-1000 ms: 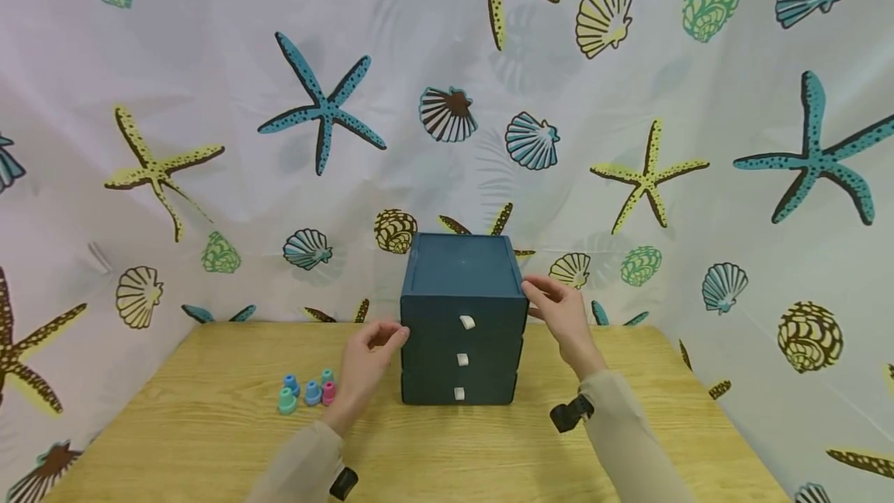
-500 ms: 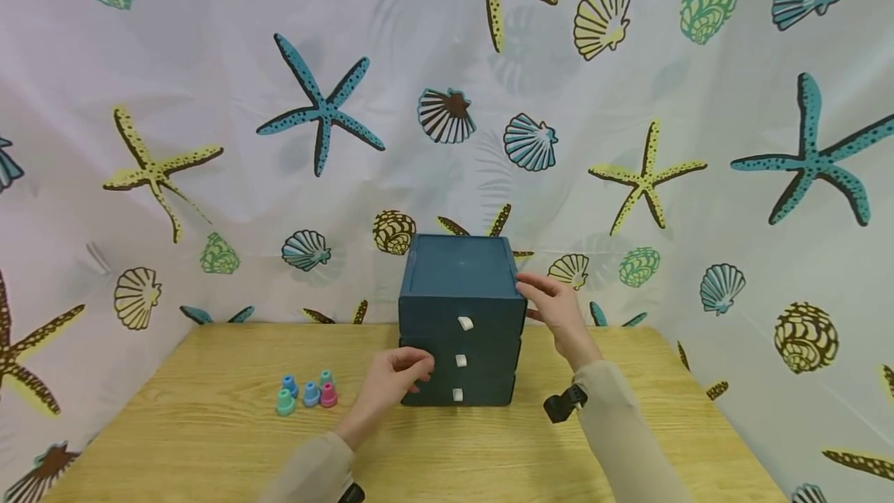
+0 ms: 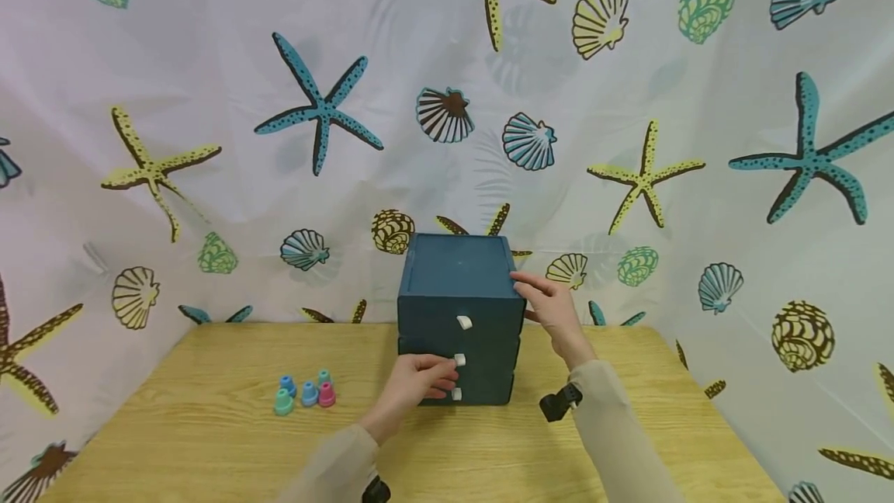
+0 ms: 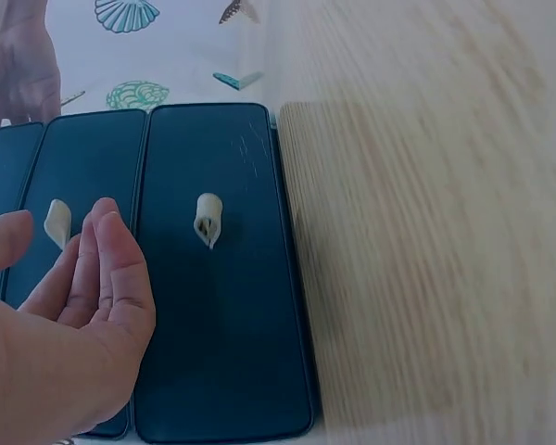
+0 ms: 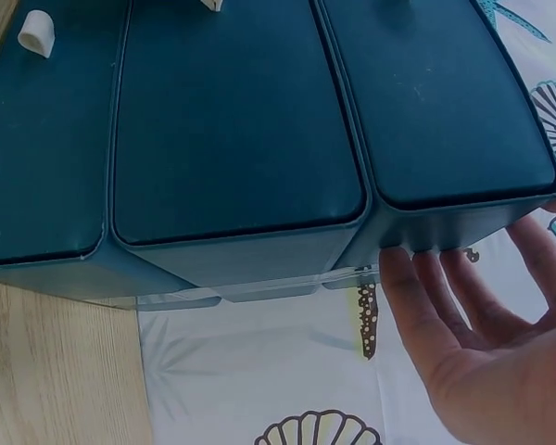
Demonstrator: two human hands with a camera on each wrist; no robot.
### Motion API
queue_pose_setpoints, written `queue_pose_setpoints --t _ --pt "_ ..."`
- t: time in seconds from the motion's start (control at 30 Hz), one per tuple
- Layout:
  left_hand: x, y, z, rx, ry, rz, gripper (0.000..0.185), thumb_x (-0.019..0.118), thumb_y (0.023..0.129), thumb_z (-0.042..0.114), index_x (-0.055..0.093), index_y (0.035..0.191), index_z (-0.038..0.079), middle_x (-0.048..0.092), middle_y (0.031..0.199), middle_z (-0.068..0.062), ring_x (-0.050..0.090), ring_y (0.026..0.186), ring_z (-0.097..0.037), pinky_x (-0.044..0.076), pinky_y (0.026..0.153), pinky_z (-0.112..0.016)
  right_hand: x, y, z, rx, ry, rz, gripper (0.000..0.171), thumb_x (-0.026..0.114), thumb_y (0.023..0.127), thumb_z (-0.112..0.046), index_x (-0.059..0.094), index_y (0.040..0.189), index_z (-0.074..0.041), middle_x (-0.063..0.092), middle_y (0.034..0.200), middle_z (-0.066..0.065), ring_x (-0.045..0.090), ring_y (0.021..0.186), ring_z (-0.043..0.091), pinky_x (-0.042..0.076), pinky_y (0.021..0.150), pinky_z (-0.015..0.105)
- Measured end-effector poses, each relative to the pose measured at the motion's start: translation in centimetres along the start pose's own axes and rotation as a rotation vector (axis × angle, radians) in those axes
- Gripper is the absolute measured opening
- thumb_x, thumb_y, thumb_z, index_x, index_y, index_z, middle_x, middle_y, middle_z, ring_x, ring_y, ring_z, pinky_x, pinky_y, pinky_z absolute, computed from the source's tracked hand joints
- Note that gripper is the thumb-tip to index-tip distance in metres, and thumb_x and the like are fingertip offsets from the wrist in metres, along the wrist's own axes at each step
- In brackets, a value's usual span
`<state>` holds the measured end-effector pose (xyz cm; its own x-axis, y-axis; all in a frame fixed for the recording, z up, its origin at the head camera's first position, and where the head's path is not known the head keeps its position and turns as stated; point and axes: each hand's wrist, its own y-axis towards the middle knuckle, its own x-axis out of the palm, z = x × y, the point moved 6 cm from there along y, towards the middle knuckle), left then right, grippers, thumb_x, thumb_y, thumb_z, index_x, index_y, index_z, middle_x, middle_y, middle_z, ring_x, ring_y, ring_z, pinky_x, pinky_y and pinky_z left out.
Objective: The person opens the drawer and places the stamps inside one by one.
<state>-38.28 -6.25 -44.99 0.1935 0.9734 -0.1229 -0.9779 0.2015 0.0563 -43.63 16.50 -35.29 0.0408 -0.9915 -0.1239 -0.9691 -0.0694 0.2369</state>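
Note:
A dark blue cabinet with three stacked drawers point(image 3: 457, 266) stands on the table, each front bearing a small white pull tab. My left hand point(image 3: 415, 386) is in front of the middle drawer, its fingertips by the middle pull tab point(image 3: 459, 360). In the left wrist view the thumb and fingers are apart, and that pull tab point(image 4: 57, 222) shows just beyond the fingertips. My right hand point(image 3: 555, 317) rests at the cabinet's upper right front corner. In the right wrist view its nearly straight fingers point(image 5: 406, 287) touch the side of the top drawer unit.
Several small cone-shaped pieces in blue, teal and pink point(image 3: 326, 394) stand on the wooden table point(image 3: 209, 441) to the left of the cabinet. A white curtain point(image 3: 545, 200) printed with starfish and shells hangs behind and at the sides.
My left hand has moved from the cabinet's left edge rightward and down to the middle pull tab. The right hand has stayed at the upper right corner. The drawers look unmoved.

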Motion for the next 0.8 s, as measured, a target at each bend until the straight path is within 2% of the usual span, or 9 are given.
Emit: queue_pose_setpoints --t 0.1,0.33,0.47,0.63,0.8 --pt "0.6 0.3 -0.1 -0.008 -0.027 -0.001 0.042 0.064 0.096 0.034 0.070 0.115 -0.002 0.073 0.102 -0.016 0.071 0.089 -0.026 0.059 0.079 -0.039 -0.1 0.1 -0.1 -0.003 -0.001 -0.006 0.035 0.058 0.100 -0.025 0.064 0.132 -0.014 0.052 0.145 0.009 0.051 0.131 0.028 0.051 0.099 0.049" --pt "1.7 0.8 -0.1 0.034 -0.043 0.032 0.040 0.063 0.097 0.033 0.071 0.113 -0.002 0.073 0.098 -0.017 0.071 0.087 -0.028 0.060 0.076 -0.040 -0.2 0.2 0.2 0.009 0.048 -0.019 0.037 0.058 0.100 -0.025 0.062 0.134 -0.012 0.050 0.146 0.008 0.050 0.133 0.027 0.049 0.101 0.050" --pt "1.7 0.9 -0.6 0.005 -0.079 0.053 0.037 0.064 0.096 0.031 0.072 0.109 -0.003 0.073 0.096 -0.015 0.072 0.084 -0.025 0.060 0.077 -0.038 0.0 0.4 0.6 0.016 0.075 -0.026 0.036 0.059 0.100 -0.024 0.062 0.133 -0.011 0.052 0.144 0.008 0.050 0.132 0.027 0.049 0.101 0.052" --pt "1.8 1.1 -0.8 -0.027 -0.110 0.045 0.035 0.064 0.096 0.030 0.072 0.110 -0.002 0.074 0.096 -0.013 0.072 0.082 -0.017 0.060 0.078 -0.036 -0.1 0.4 0.8 0.024 0.100 -0.009 0.037 0.062 0.098 -0.025 0.063 0.132 -0.011 0.053 0.143 0.008 0.050 0.133 0.026 0.048 0.102 0.052" --pt "1.6 0.8 -0.9 -0.030 -0.112 0.047 0.031 0.063 0.097 0.023 0.071 0.111 -0.003 0.074 0.097 -0.014 0.072 0.084 -0.019 0.060 0.079 -0.035 0.2 0.3 1.0 0.028 0.118 -0.017 0.038 0.062 0.098 -0.025 0.062 0.133 -0.011 0.053 0.143 0.008 0.048 0.134 0.026 0.046 0.104 0.053"
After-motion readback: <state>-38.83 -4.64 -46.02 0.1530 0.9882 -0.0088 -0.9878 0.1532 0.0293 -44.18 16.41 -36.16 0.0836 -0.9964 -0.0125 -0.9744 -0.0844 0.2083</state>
